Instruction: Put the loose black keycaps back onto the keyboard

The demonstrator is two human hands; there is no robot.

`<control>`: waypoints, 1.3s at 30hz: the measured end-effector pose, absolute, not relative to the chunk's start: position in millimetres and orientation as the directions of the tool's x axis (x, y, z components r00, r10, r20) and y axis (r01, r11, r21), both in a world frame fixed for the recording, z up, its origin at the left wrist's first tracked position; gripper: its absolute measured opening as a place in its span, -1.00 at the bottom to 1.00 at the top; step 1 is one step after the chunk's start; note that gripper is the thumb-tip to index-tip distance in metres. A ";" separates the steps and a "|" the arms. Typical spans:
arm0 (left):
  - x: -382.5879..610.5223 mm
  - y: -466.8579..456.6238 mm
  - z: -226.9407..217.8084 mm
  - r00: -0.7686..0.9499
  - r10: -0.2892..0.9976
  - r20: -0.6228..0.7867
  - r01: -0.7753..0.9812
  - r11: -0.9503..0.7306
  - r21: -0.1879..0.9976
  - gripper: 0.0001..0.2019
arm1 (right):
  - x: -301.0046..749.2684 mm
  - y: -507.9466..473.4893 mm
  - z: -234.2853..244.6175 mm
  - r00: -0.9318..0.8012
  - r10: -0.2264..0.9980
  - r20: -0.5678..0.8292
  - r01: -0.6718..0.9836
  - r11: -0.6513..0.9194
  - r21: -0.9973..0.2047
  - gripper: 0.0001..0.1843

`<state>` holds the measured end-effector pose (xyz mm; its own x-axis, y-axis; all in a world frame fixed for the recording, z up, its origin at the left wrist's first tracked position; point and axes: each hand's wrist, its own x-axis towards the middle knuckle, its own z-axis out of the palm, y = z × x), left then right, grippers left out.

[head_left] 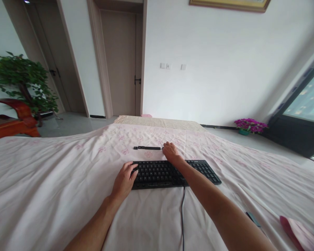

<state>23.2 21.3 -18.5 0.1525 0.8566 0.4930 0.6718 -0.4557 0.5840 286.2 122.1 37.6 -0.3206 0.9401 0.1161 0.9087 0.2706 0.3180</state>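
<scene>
A black keyboard (154, 173) lies on the pale, flower-patterned cloth, its cord (182, 216) running toward me. Along its bottom row, a long gap shows where keycaps are off. My left hand (124, 177) grips the keyboard's left end, fingers on top at the upper left corner. Beyond the keyboard, a long black spacebar (152, 148) and several small black keycaps (141, 147) lie in a line. My right hand (170, 151) reaches over the keyboard to the right end of that line. Its fingers are pinched together, with a small dark keycap (162, 148) at the fingertips, partly hidden.
The wrinkled cloth (68, 181) spreads to both sides. At the lower right lie a thin dark tool (253, 219) and a pink item (300, 230). Beyond are a wooden armchair (13, 118), a leafy plant (21, 76), purple flowers (251, 125) and a closed door (119, 62).
</scene>
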 end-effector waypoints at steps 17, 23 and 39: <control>28.5 10.5 -4.1 0.110 0.769 0.630 0.611 -0.552 0.567 -0.70 | 261.7 73.2 57.5 -0.172 0.966 0.195 0.936 0.222 -0.274 -0.73; 42.4 -7.2 17.0 0.108 0.770 0.629 0.355 -0.621 0.699 -0.65 | 223.7 6.5 52.4 -0.176 0.984 0.015 -0.006 0.014 -1.000 -0.70; 48.8 -25.3 28.4 0.181 0.688 0.703 0.353 -0.713 0.606 -0.84 | 207.4 -37.2 40.2 -0.408 0.869 -0.280 -0.556 -0.480 -0.678 -0.71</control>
<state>48.8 -25.3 28.4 0.1815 0.6877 0.7029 0.3526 -0.7128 0.6063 207.4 -37.2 40.2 -0.4081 0.8688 -0.2805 -0.5563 -0.4802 -0.6781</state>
